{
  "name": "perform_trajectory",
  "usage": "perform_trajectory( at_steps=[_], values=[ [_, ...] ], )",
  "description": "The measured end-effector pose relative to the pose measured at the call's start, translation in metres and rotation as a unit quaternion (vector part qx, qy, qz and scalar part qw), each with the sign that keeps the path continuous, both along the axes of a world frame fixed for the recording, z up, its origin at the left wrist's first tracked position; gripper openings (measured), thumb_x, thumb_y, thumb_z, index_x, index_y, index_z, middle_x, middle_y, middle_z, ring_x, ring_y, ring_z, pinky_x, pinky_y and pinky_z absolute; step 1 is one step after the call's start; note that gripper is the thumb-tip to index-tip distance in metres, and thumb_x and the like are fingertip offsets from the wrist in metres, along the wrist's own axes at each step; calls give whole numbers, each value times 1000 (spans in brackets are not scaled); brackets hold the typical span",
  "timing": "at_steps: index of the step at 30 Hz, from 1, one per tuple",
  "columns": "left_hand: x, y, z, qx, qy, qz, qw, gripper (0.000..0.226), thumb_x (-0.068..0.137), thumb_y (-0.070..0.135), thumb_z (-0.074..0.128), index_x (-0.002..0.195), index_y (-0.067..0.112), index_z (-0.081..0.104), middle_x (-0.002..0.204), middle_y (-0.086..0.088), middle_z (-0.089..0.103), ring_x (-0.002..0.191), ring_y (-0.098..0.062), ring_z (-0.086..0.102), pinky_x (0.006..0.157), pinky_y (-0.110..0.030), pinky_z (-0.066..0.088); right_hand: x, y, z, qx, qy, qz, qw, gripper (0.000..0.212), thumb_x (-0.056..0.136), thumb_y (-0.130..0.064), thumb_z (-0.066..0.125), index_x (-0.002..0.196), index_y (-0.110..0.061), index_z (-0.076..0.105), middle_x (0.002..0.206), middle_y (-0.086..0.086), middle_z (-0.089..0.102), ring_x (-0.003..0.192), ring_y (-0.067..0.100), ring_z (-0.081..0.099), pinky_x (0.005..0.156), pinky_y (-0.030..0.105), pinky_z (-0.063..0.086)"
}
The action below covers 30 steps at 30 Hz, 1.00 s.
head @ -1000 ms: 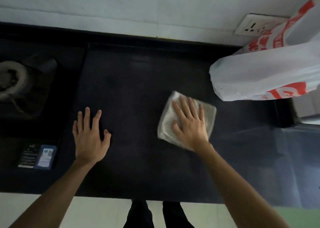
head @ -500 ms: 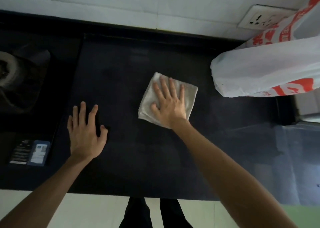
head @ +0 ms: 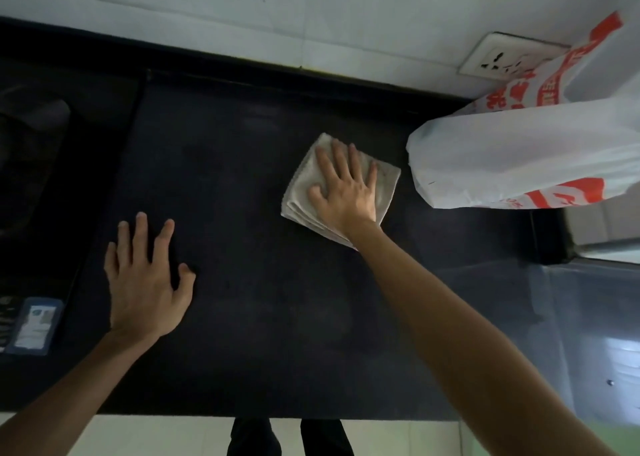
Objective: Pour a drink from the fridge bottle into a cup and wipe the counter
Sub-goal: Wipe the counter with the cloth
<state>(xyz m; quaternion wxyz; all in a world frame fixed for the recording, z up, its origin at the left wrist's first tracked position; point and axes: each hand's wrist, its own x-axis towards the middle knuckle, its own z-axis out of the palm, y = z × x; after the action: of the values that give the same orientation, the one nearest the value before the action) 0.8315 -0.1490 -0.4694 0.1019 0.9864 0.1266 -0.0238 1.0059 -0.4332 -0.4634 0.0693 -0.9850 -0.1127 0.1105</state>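
COUNTER WIPE-DOWN: A person's right hand presses a folded grey cloth flat onto the dark counter, just left of a white-and-red plastic bag. The fingers lie straight and spread over the cloth, clasping nothing and only pinning it down. The left hand, farther left of the bag and nearer the counter's front edge, rests palm-down on the bare surface, likewise unclenched and holding nothing. Neither bottle nor cup is in view, so the pouring seems done and wiping appears to be the step in hand. Doing it well calls for even palm weight across the folded layers so they do not splay, and for overlapping strokes. The cloth should also stop short of the bag rather than shove it toward the wall socket behind it. The stove, far left of the bag, marks the sweep's other limit. The dim light hides whether the surface is wet.
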Motion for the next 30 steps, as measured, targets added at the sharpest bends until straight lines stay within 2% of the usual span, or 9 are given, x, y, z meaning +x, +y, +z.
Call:
perform_trajectory(
  at_steps=[3, 8, 10, 13, 17, 19, 21, 25, 30],
  values=[
    [0, -1, 0, -7, -11, -3, 1000, 71, 86, 41, 32, 149, 8, 36, 160, -25, 21, 149, -45, 15, 116, -63, 16, -24, 5, -3, -1, -15, 12, 1000, 75, 91, -55, 24, 158, -28, 4, 167, 2, -2, 153, 25, -8, 119, 60, -4],
    [-4, -1, 3, -14, -11, -9, 1000, 72, 86, 41, 32, 149, 7, 37, 160, -26, 22, 148, -46, 15, 116, -63, 16, -162, 0, 7, 30, 9, 83, 996, 77, 92, -50, 36, 159, -29, 3, 166, -1, -9, 151, 24, -17, 120, 60, -3],
    [-13, 22, 5, 5, 3, 12, 1000, 72, 86, 42, 33, 150, 8, 36, 161, -25, 21, 149, -45, 15, 117, -63, 17, -148, 20, 1, 48, 34, 124, 991, 76, 92, -50, 36, 158, -33, 3, 166, -6, -11, 151, 22, -18, 120, 60, -1],
    [-14, 26, 3, 11, 15, 21, 1000, 72, 87, 43, 34, 152, 12, 33, 163, -22, 17, 151, -41, 10, 119, -61, 16, -64, 44, -7, 14, 15, 142, 990, 77, 88, -53, 31, 157, -35, 3, 167, -6, -5, 152, 23, -11, 119, 61, 7],
    [2, -2, 3, -9, 23, -3, 1000, 72, 86, 43, 36, 153, 16, 32, 164, -18, 15, 153, -37, 8, 121, -58, 16, 19, 63, -2, -35, 2, 55, 998, 74, 92, -56, 24, 157, -30, 1, 167, 0, -2, 152, 27, -9, 118, 63, -1],
    [5, -4, 2, -1, 30, -4, 1000, 73, 85, 43, 37, 153, 17, 32, 164, -18, 16, 153, -37, 8, 121, -57, 17, 12, 70, -5, -41, -8, 58, 997, 77, 91, -59, 22, 158, -28, -3, 167, 2, -6, 152, 28, -12, 118, 63, -4],
    [-1, 0, 1, 5, 41, 7, 999, 74, 84, 43, 37, 153, 18, 32, 165, -17, 15, 153, -36, 8, 122, -56, 16, -32, 80, -4, -35, -17, 120, 992, 82, 89, -59, 25, 158, -26, -4, 166, 4, -9, 152, 30, -13, 117, 65, -2],
    [-3, 1, 5, 0, 50, 3, 999, 75, 84, 44, 35, 154, 18, 31, 165, -16, 13, 153, -35, 7, 121, -57, 15, -127, 92, 2, 6, -1, 223, 975, 81, 89, -55, 36, 159, -23, 9, 167, 5, -5, 152, 30, -13, 117, 66, 2],
    [0, 2, 5, -3, 48, 5, 999, 74, 84, 43, 36, 154, 18, 32, 165, -16, 13, 153, -35, 6, 122, -56, 14, -49, 121, -3, 27, 18, 282, 959, 73, 93, -57, 30, 158, -31, 9, 167, -4, -4, 152, 24, -13, 119, 62, 0]
  ],
)
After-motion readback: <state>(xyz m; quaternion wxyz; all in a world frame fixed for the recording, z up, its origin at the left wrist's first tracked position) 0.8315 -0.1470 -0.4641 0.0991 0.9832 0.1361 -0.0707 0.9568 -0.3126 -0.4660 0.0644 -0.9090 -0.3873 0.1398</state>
